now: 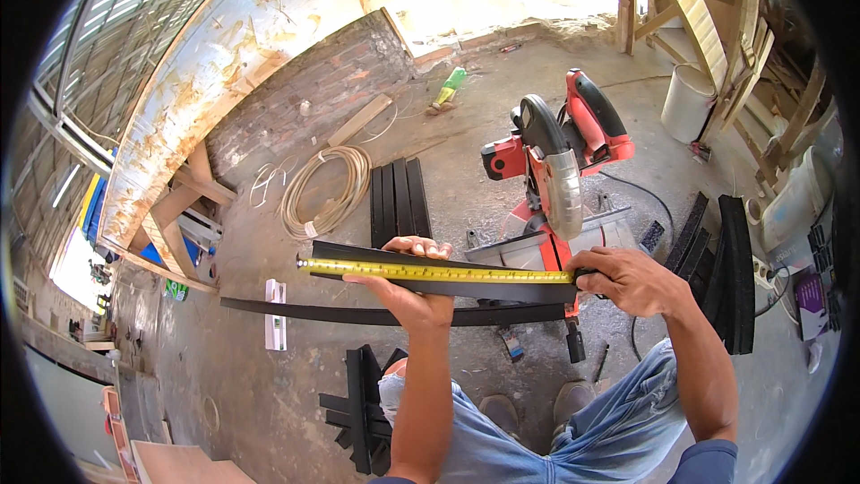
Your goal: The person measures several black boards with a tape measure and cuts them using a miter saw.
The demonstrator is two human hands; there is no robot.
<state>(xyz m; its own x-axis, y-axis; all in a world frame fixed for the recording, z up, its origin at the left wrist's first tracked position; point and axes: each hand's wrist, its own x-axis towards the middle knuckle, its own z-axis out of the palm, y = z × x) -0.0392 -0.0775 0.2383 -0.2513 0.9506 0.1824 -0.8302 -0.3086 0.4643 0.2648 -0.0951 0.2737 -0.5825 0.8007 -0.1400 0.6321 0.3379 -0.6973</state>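
A short black flat strip (484,289) lies level in front of me, held across its width by my left hand (414,300), thumb on the near side and fingers on the far side. Along the strip runs the yellow blade of a tape measure (466,272), its hooked tip just past the strip's left end. My right hand (632,280) is closed at the blade's right end, on a dark part of the tape measure mostly hidden by the fingers. Below the strip is a longer black bar (502,315), reaching the red miter saw (551,179).
Black strips lie in a stack (400,202) beyond my left hand, a pile (363,408) near my left leg and more (735,273) at right. A coiled hose (331,193), green bottle (451,85), white block (275,315), white bucket (688,103) and saw cord (640,186) are on the floor.
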